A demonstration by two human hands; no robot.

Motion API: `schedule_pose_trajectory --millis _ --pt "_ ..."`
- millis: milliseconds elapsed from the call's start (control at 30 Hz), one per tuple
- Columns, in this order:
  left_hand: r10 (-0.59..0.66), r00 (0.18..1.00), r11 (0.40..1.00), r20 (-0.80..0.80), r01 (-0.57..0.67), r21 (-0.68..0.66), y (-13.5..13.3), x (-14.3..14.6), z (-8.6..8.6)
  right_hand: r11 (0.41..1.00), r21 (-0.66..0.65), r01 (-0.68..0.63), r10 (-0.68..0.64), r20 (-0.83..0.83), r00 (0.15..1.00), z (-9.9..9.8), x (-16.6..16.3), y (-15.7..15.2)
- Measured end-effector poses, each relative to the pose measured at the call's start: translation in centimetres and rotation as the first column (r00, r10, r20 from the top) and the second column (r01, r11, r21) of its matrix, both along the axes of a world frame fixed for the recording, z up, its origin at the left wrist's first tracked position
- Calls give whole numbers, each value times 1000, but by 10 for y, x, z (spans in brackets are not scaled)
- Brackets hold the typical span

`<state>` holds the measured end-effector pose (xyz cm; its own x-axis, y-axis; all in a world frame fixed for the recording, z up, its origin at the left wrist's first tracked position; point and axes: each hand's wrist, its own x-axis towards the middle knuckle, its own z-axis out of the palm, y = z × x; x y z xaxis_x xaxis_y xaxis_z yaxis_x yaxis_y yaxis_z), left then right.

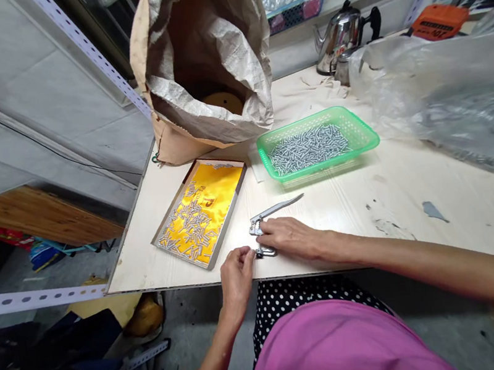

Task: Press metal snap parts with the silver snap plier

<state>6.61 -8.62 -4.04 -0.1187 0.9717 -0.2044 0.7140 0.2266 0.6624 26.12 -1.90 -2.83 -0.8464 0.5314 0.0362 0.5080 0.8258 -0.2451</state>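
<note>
A small metal hand tool with a long lever handle (276, 208) lies near the table's front edge. My right hand (293, 238) comes in from the right, its fingers curled over the middle of that tool. At the tool's lower end my left hand (237, 276) has thumb and forefinger pinched together; whatever they hold is too small to make out. To the left of the tool, a shallow tray (230, 228) with a yellow lining holds many loose small metal pins. Behind it, a green plastic basket (323, 170) contains a heap of similar small metal pieces.
A large open paper sack (212, 112) stands at the back. At right lies a clear plastic bag (470, 87) of metal pieces, with a steel kettle (339, 39) and an orange box (440, 21) behind. A grey scrap (434, 211) rests on the table.
</note>
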Motion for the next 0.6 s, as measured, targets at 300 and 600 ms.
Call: schedule_pose_trajectory --millis 300,600 --pt "19 998 999 59 -22 50 -3 6 -8 996 2 -86 86 -22 996 -20 -26 5" --pt "-5 1000 1000 29 5 -17 -1 6 -7 976 -132 -174 136 -256 957 -27 -20 13"
